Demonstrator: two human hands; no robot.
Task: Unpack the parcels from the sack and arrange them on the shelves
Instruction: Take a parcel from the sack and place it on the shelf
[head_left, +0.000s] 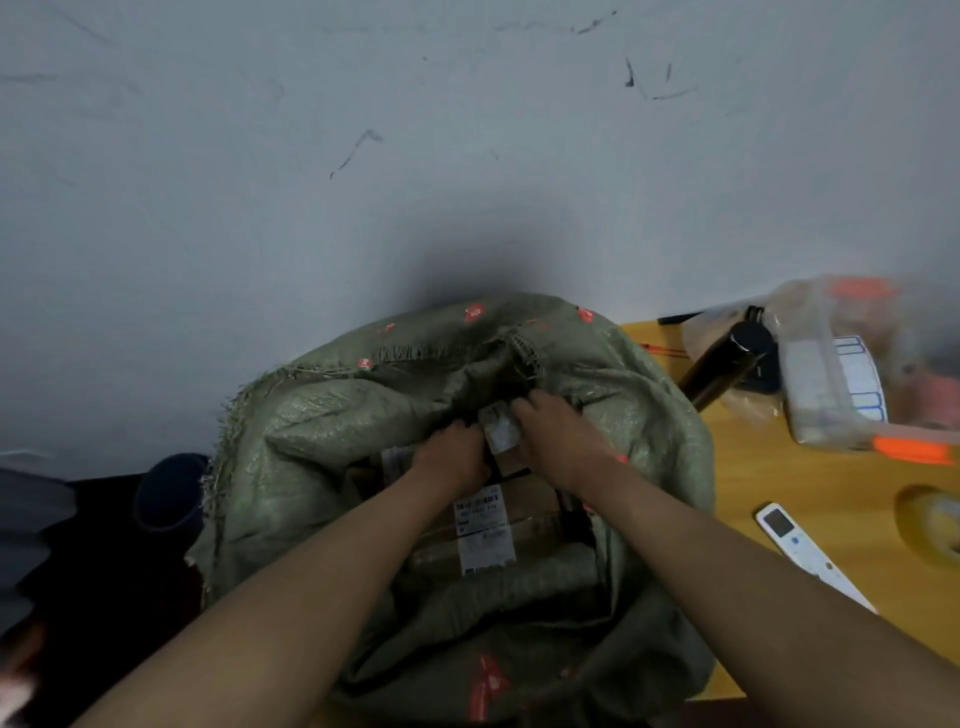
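Observation:
A big green woven sack with red marks stands open below me, against a grey wall. Inside it lie brown cardboard parcels with white shipping labels. Both my arms reach into the sack's mouth. My left hand and my right hand are curled around a small grey-white wrapped parcel between them, near the far side of the opening. The fingertips of both hands are hidden behind the parcel and the sack's folds. No shelves are in view.
A yellow wooden table stands to the right, touching the sack. On it lie a white remote, a roll of tape, a dark bottle and plastic bags with labels. Dark objects sit on the floor at left.

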